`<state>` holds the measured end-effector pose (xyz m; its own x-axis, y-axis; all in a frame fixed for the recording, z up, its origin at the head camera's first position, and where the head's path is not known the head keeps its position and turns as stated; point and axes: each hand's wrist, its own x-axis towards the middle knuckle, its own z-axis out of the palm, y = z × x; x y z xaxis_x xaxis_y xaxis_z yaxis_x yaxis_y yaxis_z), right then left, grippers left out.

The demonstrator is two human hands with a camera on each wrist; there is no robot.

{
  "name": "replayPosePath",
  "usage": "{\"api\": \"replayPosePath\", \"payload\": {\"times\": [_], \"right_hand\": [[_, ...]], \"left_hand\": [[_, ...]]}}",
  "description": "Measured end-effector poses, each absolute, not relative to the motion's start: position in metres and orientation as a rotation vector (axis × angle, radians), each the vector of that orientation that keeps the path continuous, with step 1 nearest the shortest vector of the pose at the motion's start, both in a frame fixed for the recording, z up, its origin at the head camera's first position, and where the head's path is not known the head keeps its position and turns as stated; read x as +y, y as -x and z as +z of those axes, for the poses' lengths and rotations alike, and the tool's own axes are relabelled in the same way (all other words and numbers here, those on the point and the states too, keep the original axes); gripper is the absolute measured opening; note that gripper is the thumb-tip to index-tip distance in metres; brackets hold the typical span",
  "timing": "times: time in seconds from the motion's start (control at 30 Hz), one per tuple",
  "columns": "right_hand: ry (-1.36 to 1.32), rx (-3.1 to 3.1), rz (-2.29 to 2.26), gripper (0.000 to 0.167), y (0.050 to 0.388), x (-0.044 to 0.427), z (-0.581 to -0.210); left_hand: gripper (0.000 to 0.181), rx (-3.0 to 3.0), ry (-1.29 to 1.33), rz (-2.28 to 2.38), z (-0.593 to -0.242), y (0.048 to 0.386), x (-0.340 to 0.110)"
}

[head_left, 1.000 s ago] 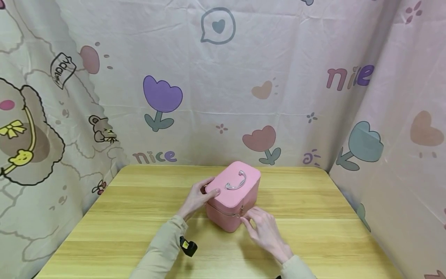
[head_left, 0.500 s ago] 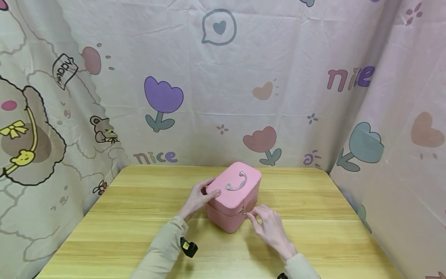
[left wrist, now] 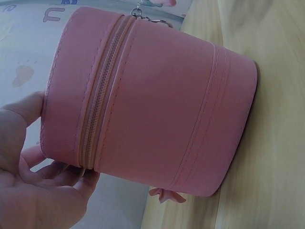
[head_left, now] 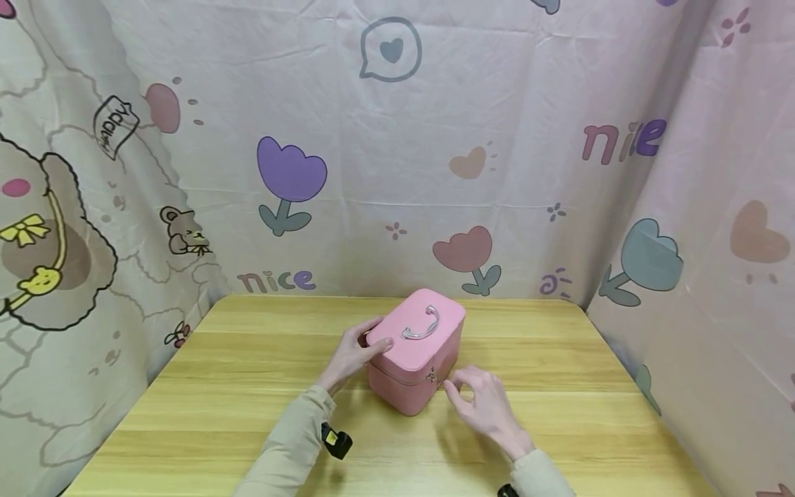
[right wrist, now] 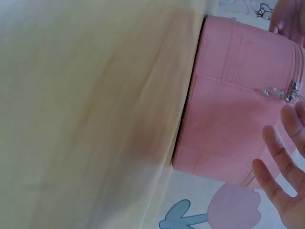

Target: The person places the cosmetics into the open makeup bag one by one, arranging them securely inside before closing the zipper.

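Note:
A pink cosmetic case (head_left: 404, 397) with a silver handle (head_left: 428, 330) stands on the table, its lid down. My left hand (head_left: 349, 353) grips the lid's near left corner, thumb on top and fingers down the side. In the left wrist view the zipper (left wrist: 102, 90) runs shut along the near end. At the near right corner, metal zipper pulls (right wrist: 283, 91) hang close together. My right hand (head_left: 487, 411) pinches one pull between thumb and forefinger; its other fingers (right wrist: 281, 155) are spread beside the case. The pinching fingertips fall partly outside the right wrist view.
The wooden table (head_left: 248, 386) extends around the case. A printed cloth (head_left: 373, 172) hangs behind it and at both sides. A black wrist device (head_left: 336, 440) sits at the left sleeve. A small pink bow-like piece (left wrist: 167, 194) sticks out from the case's far side.
My right hand has moved a little to the right, drawing the zipper pull from the near end to the corner. The left hand and the case have stayed in place.

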<state>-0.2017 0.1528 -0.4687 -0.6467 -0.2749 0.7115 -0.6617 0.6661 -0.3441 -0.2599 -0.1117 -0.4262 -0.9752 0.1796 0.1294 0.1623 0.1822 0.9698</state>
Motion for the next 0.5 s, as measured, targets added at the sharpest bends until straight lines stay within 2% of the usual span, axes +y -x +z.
{"api": "replayPosePath", "payload": {"times": [0.2,0.3,0.43,0.5], "right_hand": [[-0.702,-2.261,0.860,0.030,0.201,0.158,-0.464],[-0.661,-2.265,0.924,0.026,0.200,0.157,-0.462],[-0.586,-2.249,1.097,0.007,0.200,0.149,-0.457],[-0.527,-2.252,1.213,0.014,0.200,0.143,-0.453]], "left_hand": [[0.062,2.410,-0.352,1.976,-0.427,0.260,-0.111],[0.063,2.421,-0.346,1.969,-0.428,0.260,-0.110],[0.063,2.419,-0.329,1.975,-0.428,0.259,-0.109],[0.064,2.411,-0.326,1.983,-0.428,0.259,-0.109]]}}
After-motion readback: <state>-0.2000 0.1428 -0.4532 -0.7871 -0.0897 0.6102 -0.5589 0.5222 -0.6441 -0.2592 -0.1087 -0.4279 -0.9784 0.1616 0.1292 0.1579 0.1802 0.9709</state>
